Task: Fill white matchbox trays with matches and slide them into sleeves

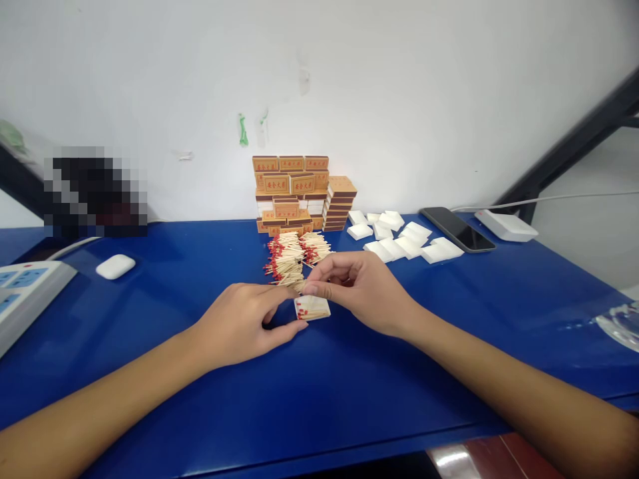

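A small white matchbox tray lies on the blue table with a few red-tipped matches inside. My left hand steadies it at its left end, thumb at the near corner and index finger at the far one. Just above the tray's far edge, my right hand has thumb and forefinger pinched together; whatever is between them is too small to make out. Behind the tray lies a heap of loose matches, red heads mostly to the left. A second bunch of matches sits beside it, partly behind my right hand.
Stacked matchboxes stand against the wall. Several white trays lie right of them, near a phone and a white box. At left are a white earbud case and a power strip. Clear plastic lies far right.
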A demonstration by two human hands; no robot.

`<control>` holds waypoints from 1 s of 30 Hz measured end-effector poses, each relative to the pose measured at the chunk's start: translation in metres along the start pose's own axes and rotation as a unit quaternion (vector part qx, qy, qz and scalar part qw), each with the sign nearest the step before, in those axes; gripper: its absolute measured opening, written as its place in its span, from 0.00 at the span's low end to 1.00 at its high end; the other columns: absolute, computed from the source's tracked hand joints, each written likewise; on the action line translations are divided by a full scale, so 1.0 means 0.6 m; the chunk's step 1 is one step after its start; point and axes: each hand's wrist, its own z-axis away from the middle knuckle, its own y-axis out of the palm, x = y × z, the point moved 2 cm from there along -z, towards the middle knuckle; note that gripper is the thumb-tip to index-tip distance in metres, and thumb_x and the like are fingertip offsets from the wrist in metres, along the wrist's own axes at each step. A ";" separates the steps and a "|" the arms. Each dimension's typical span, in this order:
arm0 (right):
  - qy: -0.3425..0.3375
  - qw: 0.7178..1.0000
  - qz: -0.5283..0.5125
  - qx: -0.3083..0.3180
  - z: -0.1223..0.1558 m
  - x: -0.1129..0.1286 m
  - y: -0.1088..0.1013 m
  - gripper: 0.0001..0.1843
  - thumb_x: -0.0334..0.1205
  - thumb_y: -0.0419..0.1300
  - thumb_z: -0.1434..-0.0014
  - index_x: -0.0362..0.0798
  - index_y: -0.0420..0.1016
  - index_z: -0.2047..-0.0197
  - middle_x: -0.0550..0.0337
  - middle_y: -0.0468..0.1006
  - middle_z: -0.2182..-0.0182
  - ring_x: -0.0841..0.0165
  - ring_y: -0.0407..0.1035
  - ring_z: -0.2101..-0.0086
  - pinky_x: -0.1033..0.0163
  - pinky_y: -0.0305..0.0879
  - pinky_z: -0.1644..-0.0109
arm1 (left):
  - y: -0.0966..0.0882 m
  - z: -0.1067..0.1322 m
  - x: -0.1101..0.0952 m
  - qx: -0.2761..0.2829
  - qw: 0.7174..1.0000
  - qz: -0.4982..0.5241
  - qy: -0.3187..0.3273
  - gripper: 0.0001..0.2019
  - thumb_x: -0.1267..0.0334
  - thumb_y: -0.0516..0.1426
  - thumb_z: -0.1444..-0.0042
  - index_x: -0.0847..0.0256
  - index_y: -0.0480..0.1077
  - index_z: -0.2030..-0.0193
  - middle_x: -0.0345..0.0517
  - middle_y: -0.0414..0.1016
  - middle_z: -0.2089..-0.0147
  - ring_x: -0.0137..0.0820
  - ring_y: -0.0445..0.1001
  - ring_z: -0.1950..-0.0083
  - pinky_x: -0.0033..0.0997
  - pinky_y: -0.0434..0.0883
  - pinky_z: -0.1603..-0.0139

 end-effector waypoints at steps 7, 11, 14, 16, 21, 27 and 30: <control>-0.028 0.996 0.005 -0.081 0.002 -0.010 0.005 0.12 0.50 0.74 0.44 0.49 0.84 0.68 0.58 0.84 0.71 0.68 0.72 0.73 0.62 0.66 0.70 | 0.000 -0.001 0.003 -0.049 0.999 -0.004 -0.006 0.15 0.54 0.62 0.35 0.56 0.76 0.45 0.30 0.65 0.77 0.25 0.65 0.78 0.27 0.60 0.73; -0.022 0.994 -0.027 -0.102 0.003 -0.009 0.009 0.13 0.49 0.75 0.46 0.49 0.83 0.68 0.58 0.84 0.72 0.69 0.71 0.74 0.63 0.63 0.72 | -0.007 0.000 0.003 -0.107 0.994 -0.020 0.012 0.15 0.54 0.64 0.37 0.59 0.76 0.47 0.31 0.66 0.77 0.24 0.65 0.77 0.27 0.63 0.72; -0.004 0.998 0.024 -0.064 0.004 -0.013 0.009 0.15 0.52 0.73 0.43 0.48 0.84 0.67 0.61 0.80 0.75 0.73 0.62 0.79 0.64 0.54 0.76 | -0.011 0.001 0.003 -0.119 0.992 -0.033 0.016 0.14 0.55 0.64 0.37 0.60 0.76 0.49 0.32 0.67 0.76 0.24 0.65 0.77 0.27 0.63 0.73; -0.019 0.994 0.097 -0.053 0.005 -0.012 0.005 0.14 0.51 0.69 0.38 0.49 0.85 0.64 0.61 0.79 0.74 0.74 0.57 0.79 0.64 0.50 0.76 | -0.012 0.001 0.005 -0.115 0.993 -0.036 0.013 0.14 0.56 0.63 0.37 0.60 0.76 0.49 0.32 0.67 0.76 0.24 0.65 0.78 0.26 0.63 0.73; -0.076 0.971 0.224 -0.029 0.006 -0.002 -0.005 0.08 0.42 0.65 0.34 0.50 0.84 0.61 0.62 0.76 0.69 0.73 0.59 0.76 0.64 0.56 0.72 | -0.011 -0.002 0.004 -0.083 0.996 -0.024 0.008 0.14 0.57 0.63 0.37 0.59 0.77 0.47 0.32 0.69 0.77 0.24 0.67 0.78 0.26 0.63 0.74; -0.133 0.940 0.298 0.097 0.011 0.012 -0.010 0.05 0.34 0.65 0.35 0.50 0.83 0.58 0.61 0.73 0.65 0.72 0.65 0.71 0.63 0.63 0.64 | -0.011 -0.003 -0.003 -0.050 0.998 -0.023 0.022 0.15 0.57 0.61 0.36 0.59 0.77 0.45 0.33 0.72 0.76 0.25 0.69 0.78 0.27 0.63 0.75; -0.128 0.932 0.307 0.144 0.015 0.015 -0.010 0.07 0.33 0.65 0.35 0.51 0.83 0.56 0.59 0.75 0.62 0.70 0.68 0.68 0.63 0.65 0.62 | -0.011 -0.004 -0.005 -0.033 0.999 -0.026 0.018 0.15 0.57 0.60 0.35 0.60 0.77 0.45 0.35 0.73 0.76 0.26 0.70 0.78 0.27 0.63 0.76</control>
